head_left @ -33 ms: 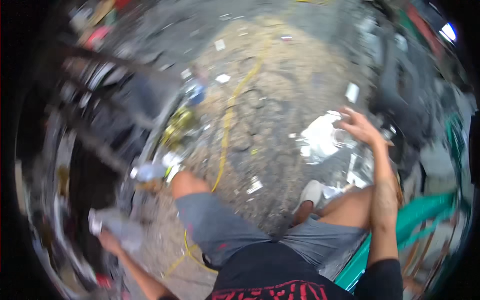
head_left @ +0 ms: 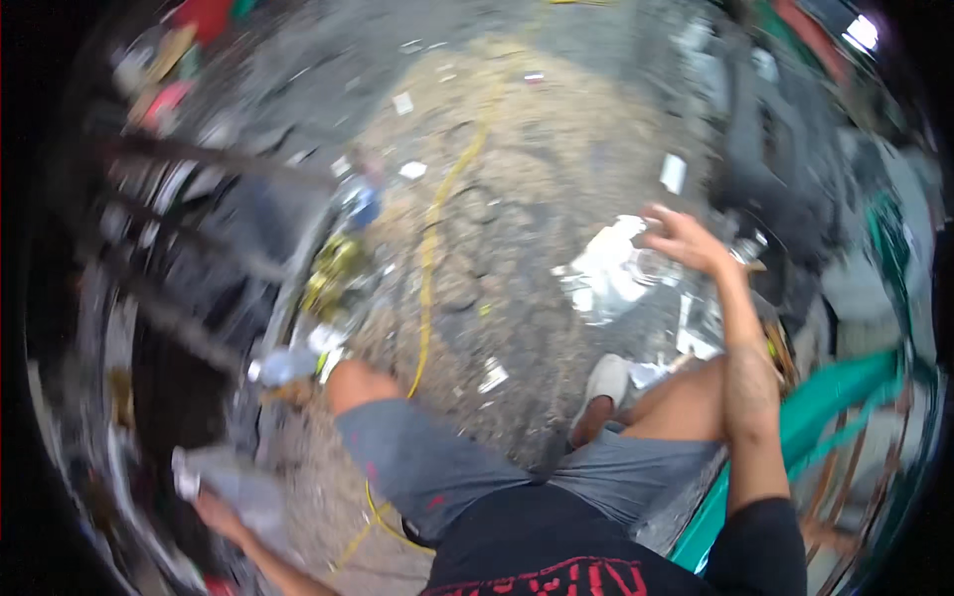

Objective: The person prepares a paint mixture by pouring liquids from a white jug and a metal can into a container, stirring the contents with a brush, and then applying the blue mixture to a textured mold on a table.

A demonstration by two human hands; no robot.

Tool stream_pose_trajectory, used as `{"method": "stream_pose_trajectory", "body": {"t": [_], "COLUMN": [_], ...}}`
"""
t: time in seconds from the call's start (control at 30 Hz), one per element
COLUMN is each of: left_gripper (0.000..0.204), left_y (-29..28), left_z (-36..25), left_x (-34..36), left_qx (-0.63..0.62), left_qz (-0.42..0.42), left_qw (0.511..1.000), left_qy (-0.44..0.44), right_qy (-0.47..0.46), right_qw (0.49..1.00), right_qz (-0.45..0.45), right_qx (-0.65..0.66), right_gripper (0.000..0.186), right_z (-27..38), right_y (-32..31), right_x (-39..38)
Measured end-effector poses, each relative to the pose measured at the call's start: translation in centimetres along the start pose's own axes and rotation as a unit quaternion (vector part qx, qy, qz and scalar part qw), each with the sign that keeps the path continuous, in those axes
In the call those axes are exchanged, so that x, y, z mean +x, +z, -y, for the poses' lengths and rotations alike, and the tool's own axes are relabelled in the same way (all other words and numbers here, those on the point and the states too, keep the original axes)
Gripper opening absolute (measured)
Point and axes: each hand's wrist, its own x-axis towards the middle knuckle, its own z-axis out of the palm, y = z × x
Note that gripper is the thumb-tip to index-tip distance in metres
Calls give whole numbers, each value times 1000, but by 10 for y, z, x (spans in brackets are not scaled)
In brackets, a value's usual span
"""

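L. hand [head_left: 217, 517], lower left of frame: fingers clamped on neck end of transl. plastic bottle [head_left: 248, 485], pale cap end pointing left. 2nd clear bottle [head_left: 286, 366], left of frame, on floor nr. the knee. Yellow cable [head_left: 428, 273], upper ctr. to lower left. White sheet scraps [head_left: 604, 270], right of ctr., on floor. R. hand [head_left: 688, 240], right of ctr.: fingers apart, beside/above scraps; contact unclear (blur).

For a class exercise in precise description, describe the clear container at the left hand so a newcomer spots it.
From the gray shorts, look left to the person's left hand. The clear container there has a whitish end. Unlike the bluish bottle beside the knee, it is in that hand.
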Motion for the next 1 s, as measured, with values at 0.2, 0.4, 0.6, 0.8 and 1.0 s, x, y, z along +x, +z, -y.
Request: {"method": "stream_pose_trajectory", "body": {"t": [0.2, 0.4, 0.6, 0.8, 1.0], "left_gripper": [41, 53, 39, 32, 19], "left_y": [-215, -211, -160, -178, -158], "left_z": [-289, -354, -473, -691, -766], "left_x": [22, 67, 100, 58, 28], "left_qx": [-252, -346, -391, -346, -245], "left_qz": [-2, 95, 138, 262, 360], "left_qw": [967, 933, 853, 700, 625], "left_qy": [-25, -30, 317, 568, 648], "right_qy": [2, 1, -14, -2, 3], "right_qw": [999, 1000, 1000, 999, 999], "right_qz": [-25, -25, -16, -36, -50], "right_qx": [-29, -4, 11, 28, 19], "right_gripper": [56, 56, 55, 54, 56], "right_z": [-3, 3, 6, 2, -3], "right_y": [-2, 0, 4, -5, -6], "right_x": [10, 9, 11, -8, -13]}}
